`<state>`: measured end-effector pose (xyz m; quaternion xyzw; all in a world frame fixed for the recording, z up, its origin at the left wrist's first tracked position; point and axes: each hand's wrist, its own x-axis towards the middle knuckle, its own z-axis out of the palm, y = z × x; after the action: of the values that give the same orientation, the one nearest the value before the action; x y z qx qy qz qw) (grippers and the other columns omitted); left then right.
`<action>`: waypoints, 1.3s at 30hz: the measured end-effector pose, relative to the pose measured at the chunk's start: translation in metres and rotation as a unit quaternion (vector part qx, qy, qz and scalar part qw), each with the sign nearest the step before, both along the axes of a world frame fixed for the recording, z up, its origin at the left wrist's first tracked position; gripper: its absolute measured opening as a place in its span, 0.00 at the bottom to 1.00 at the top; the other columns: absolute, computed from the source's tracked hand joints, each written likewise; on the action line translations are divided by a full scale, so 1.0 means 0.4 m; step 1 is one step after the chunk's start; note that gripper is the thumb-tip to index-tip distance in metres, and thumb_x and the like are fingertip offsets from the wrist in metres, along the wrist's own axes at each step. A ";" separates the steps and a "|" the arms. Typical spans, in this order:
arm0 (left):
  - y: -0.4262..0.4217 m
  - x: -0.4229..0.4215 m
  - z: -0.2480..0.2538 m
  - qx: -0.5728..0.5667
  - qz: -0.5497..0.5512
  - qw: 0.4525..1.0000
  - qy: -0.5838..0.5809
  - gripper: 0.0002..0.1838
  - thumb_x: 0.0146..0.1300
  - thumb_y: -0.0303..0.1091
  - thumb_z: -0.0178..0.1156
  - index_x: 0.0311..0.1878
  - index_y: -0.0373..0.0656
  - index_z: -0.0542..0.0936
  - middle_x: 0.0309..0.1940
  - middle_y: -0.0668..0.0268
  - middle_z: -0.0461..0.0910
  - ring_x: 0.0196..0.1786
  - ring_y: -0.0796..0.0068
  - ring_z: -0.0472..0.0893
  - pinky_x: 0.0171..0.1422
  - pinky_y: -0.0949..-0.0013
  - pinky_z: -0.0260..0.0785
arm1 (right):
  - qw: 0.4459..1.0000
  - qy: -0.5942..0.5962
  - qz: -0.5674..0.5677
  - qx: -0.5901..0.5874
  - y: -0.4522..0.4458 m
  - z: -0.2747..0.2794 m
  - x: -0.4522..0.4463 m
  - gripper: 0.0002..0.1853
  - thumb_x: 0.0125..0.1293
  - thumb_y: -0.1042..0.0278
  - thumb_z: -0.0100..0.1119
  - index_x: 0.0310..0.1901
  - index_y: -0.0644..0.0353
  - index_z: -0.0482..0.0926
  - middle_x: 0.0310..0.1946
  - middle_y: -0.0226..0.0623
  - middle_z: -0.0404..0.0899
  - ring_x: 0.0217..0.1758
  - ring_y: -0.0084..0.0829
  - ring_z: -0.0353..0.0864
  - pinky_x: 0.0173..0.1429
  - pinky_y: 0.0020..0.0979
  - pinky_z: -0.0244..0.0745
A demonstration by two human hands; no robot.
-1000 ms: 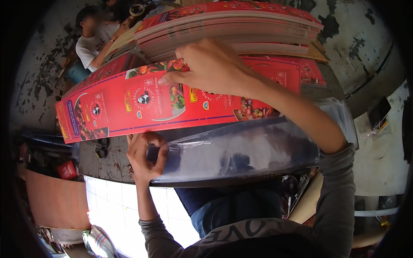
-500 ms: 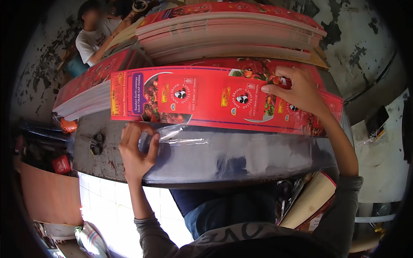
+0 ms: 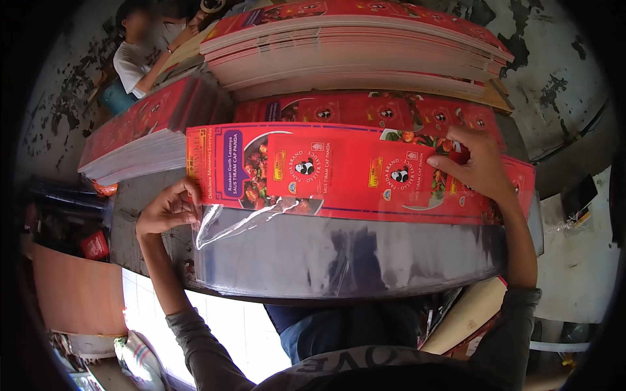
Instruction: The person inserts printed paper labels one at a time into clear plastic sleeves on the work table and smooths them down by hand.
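A long red printed card strip (image 3: 352, 166) with panda logos lies across the table in front of me, its lower edge overlapping a stack of clear plastic sleeves (image 3: 417, 257). My right hand (image 3: 479, 163) grips the strip near its right part, thumb on the printed face and fingers curled at the upper edge. At the strip's left end, my left hand (image 3: 171, 207) pinches the raised corner of the top clear sleeve (image 3: 218, 225). That film is pulled up in a shiny fold over the card's lower left edge. How far the card lies inside the sleeve I cannot tell.
Behind the strip more red printed cards (image 3: 313, 107) lie flat. A tall card stack (image 3: 358, 55) stands at the back, and another stack of wrapped cards (image 3: 134, 137) at the left. A person (image 3: 143, 49) sits at the far left. The grey tabletop (image 3: 130, 244) is scuffed.
My left hand has moved left to the sleeve's corner and lifted the film. The red strip, with my right hand on it, has shifted right and toward me. The scissors are now behind my left hand.
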<state>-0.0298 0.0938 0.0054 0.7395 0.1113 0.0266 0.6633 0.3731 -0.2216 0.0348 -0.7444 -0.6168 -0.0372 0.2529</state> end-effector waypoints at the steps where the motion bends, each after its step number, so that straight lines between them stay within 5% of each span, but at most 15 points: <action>1: 0.001 -0.002 -0.009 -0.006 0.004 1.000 0.005 0.18 0.57 0.23 0.65 0.47 0.40 0.67 0.30 0.63 0.78 0.33 0.75 0.81 0.40 0.72 0.76 | 1.000 0.007 -0.003 0.014 -0.001 0.002 -0.006 0.22 0.51 0.50 0.72 0.29 0.62 0.76 0.18 0.38 0.72 0.18 0.33 0.68 0.28 0.33 0.64; 7: -0.019 0.002 0.008 -0.034 0.043 0.998 0.020 0.31 0.57 0.18 0.62 0.56 0.42 0.53 0.25 0.49 0.80 0.27 0.62 0.85 0.30 0.68 0.79 | 0.999 -0.010 0.014 0.041 -0.006 -0.012 -0.007 0.20 0.49 0.55 0.73 0.31 0.62 0.76 0.22 0.37 0.73 0.21 0.36 0.67 0.29 0.32 0.65; 17: -0.023 -0.005 0.010 -0.041 0.079 0.995 0.049 0.22 0.61 0.17 0.57 0.44 0.45 0.52 0.25 0.49 0.80 0.27 0.62 0.84 0.29 0.68 0.79 | 0.999 -0.008 0.024 0.019 -0.004 -0.005 0.005 0.18 0.49 0.60 0.73 0.32 0.63 0.75 0.23 0.39 0.72 0.22 0.35 0.66 0.29 0.31 0.64; 39: -0.029 0.003 0.019 -0.017 0.086 0.992 0.087 0.21 0.63 0.20 0.56 0.45 0.44 0.52 0.23 0.50 0.80 0.26 0.61 0.84 0.28 0.67 0.80 | 0.999 -0.025 0.038 0.016 0.003 0.006 0.014 0.18 0.49 0.63 0.73 0.30 0.65 0.74 0.22 0.38 0.69 0.23 0.33 0.64 0.31 0.30 0.63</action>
<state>-0.0287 0.0824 0.0130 0.7156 0.2320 0.0168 0.6587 0.3789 -0.2204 0.0373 -0.7147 -0.6505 -0.0565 0.2506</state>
